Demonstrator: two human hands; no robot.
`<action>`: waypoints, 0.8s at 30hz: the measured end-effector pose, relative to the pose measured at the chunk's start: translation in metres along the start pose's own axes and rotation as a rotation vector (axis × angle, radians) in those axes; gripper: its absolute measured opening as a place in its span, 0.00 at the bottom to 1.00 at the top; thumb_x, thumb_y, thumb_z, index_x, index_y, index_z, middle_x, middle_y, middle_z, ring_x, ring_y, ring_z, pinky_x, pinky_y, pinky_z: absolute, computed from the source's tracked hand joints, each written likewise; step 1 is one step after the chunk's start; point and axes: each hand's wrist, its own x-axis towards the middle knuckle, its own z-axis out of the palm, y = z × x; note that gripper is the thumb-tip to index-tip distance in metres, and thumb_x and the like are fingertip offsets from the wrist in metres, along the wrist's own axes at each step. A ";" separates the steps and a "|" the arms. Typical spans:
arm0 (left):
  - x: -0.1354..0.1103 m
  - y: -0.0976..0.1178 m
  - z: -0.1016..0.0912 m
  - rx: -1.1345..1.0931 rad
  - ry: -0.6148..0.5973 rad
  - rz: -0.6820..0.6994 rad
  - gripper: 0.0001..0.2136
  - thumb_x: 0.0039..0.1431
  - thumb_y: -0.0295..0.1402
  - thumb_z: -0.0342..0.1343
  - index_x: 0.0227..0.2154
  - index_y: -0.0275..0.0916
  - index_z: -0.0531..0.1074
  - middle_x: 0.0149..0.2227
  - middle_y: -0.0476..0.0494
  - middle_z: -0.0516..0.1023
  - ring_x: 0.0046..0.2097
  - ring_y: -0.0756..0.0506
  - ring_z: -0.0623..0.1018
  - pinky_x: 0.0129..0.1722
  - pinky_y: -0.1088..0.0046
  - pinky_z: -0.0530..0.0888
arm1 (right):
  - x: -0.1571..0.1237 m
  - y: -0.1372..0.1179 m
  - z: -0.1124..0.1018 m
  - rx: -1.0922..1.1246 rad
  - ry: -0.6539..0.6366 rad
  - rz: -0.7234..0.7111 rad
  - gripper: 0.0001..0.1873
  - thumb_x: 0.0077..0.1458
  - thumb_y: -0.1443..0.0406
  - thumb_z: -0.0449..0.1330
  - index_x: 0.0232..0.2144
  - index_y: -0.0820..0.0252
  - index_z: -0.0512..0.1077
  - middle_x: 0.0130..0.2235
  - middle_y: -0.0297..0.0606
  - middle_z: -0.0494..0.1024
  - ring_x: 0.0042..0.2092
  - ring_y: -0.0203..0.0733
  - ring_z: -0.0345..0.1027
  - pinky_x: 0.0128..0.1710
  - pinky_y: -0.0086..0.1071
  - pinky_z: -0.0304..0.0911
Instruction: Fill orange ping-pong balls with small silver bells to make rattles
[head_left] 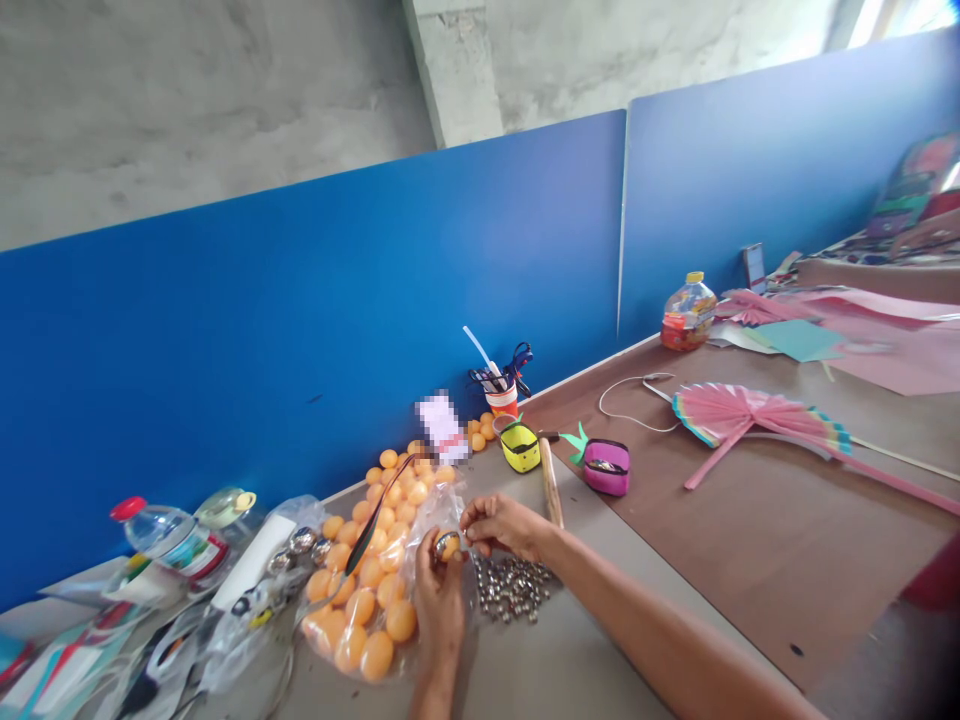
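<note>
The left hand (439,605) is closed around a small orange plastic ball (448,545), gripping it just above the grey tabletop (570,660). The grip appears to steady the ball. The right hand (504,525) meets the ball from the side with pinched fingertips; whether they hold a small part cannot be determined.

A heap of small silver metal pieces (514,588) lies just beside both hands, apparently kept within reach. A clear plastic bag of orange balls (364,600) lies open to the left, touching the left hand; loose balls rest against the blue partition panel (300,330), which stops them rolling.

The labels on the red-capped clear water bottle (169,535) and the yellow-capped drink bottle (688,312) are not legible.
</note>
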 end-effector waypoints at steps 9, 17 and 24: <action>-0.001 -0.004 0.000 0.010 -0.062 -0.003 0.21 0.52 0.41 0.56 0.49 0.39 0.68 0.49 0.37 0.76 0.49 0.40 0.76 0.49 0.61 0.73 | 0.004 0.009 0.006 -0.184 0.064 -0.080 0.03 0.40 0.71 0.58 0.24 0.62 0.70 0.16 0.25 0.66 0.19 0.28 0.54 0.20 0.24 0.46; -0.001 -0.008 0.000 0.139 -0.064 0.061 0.20 0.54 0.39 0.54 0.50 0.38 0.68 0.52 0.36 0.73 0.55 0.39 0.71 0.56 0.58 0.67 | 0.000 0.005 0.013 -0.315 0.124 -0.050 0.03 0.42 0.72 0.57 0.23 0.62 0.70 0.15 0.25 0.63 0.19 0.29 0.52 0.20 0.25 0.45; -0.002 -0.005 0.000 0.187 -0.050 0.119 0.20 0.53 0.37 0.53 0.49 0.37 0.70 0.52 0.35 0.74 0.54 0.38 0.72 0.54 0.58 0.69 | -0.004 0.002 0.013 -0.351 0.129 -0.028 0.02 0.42 0.72 0.58 0.22 0.63 0.70 0.15 0.25 0.64 0.19 0.29 0.53 0.20 0.24 0.46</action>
